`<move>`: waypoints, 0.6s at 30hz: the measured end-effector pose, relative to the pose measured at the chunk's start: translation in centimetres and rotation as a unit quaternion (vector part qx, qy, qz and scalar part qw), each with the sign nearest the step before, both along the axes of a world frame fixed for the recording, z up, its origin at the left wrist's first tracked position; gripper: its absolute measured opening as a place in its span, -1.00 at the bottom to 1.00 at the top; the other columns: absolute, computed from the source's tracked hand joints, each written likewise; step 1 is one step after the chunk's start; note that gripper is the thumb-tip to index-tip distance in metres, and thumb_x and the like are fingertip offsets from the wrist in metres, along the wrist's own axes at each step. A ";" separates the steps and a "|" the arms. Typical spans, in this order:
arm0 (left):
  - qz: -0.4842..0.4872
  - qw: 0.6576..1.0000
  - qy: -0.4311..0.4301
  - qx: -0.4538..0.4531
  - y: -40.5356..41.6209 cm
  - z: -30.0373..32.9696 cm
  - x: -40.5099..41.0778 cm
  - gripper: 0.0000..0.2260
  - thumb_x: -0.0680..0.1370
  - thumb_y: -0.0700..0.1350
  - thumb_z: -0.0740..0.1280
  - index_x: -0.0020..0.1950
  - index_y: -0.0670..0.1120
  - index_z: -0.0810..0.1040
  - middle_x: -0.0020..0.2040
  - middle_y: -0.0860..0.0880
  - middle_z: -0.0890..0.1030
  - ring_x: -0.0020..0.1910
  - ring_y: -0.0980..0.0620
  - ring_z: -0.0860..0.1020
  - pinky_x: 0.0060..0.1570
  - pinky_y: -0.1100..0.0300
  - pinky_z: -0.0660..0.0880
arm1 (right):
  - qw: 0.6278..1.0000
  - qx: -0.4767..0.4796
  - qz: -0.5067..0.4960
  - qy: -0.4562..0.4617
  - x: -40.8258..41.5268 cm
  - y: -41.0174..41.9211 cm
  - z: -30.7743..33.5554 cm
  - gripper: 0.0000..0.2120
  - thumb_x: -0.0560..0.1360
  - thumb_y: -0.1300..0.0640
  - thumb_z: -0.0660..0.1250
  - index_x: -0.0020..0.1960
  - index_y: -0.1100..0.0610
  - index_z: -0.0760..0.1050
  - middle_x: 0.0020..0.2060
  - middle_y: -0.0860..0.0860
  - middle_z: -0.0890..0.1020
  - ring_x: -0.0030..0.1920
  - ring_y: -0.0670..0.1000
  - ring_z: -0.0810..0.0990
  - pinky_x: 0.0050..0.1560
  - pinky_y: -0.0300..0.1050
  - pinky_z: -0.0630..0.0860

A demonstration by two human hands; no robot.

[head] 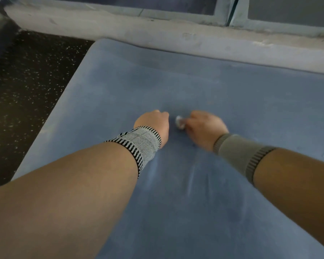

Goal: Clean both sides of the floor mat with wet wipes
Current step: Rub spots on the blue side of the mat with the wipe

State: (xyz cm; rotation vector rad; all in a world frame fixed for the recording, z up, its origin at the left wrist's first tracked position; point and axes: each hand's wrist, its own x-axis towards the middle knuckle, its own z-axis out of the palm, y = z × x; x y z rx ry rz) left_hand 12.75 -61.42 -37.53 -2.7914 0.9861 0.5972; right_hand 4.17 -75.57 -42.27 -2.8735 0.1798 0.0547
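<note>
Left forearm (64, 193) nearest the camera, bare, fills the lower left and reaches forward over the mat. Right forearm (295, 172) enters from the lower right edge, also bare.

Blue floor mat (204, 81) lies flat and takes up most of the view, rounded far-left corner, far edge close along a pale concrete ledge (120, 32). Faint pale streaks and creases show on the mat surface between the two arms. Dark speckled floor (26, 81) left of the mat. Grey window frame (230, 14) above the ledge, top of view.

Black-and-white patterned wristband (140, 144) on the left wrist; plain grey wristband (238, 152) with darker ribbed cuff on the right wrist.

Left hand (153, 122) rests knuckles-down on the mat near its middle, fingers curled under into a fist, nothing visible in it. Right hand (202, 126) just beside it, apart, fingers curled round a small crumpled white wet wipe (180, 122), wipe pressed onto the mat between the two hands. Slight motion blur on the right hand.
</note>
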 end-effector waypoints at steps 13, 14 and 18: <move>0.033 0.997 0.036 0.063 -2.1 0.5 0.7 -0.56 0.52 -0.13 0.33 0.39 -0.02 0.35 0.33 -0.12 0.23 0.32 -0.21 0.28 0.15 0.00 0.47 | 0.989 -0.021 -0.143 0.001 2.2 -3.4 -0.3 -0.67 0.61 -0.02 0.11 0.13 0.15 0.54 0.05 0.17 0.55 0.07 0.24 0.53 -0.03 -0.03 0.44; 0.034 0.997 0.034 0.053 -2.2 0.4 0.7 -0.58 0.53 -0.12 0.32 0.38 -0.04 0.37 0.34 -0.13 0.23 0.33 -0.20 0.27 0.16 0.01 0.46 | 0.970 -0.027 -0.242 -0.001 2.3 -5.8 -0.6 -0.70 0.60 0.04 0.12 0.15 0.16 0.53 0.09 0.19 0.54 0.08 0.25 0.52 -0.04 -0.03 0.43; 0.051 0.997 0.055 -0.004 -2.3 -0.5 0.7 -0.53 0.54 -0.12 0.33 0.43 -0.07 0.29 0.47 -0.12 0.15 0.45 -0.18 0.17 0.28 0.02 0.37 | 0.967 0.003 -0.254 -0.021 2.0 -3.6 -0.4 -0.71 0.61 0.09 0.09 0.20 0.11 0.51 0.08 0.21 0.52 0.04 0.27 0.52 -0.06 -0.02 0.41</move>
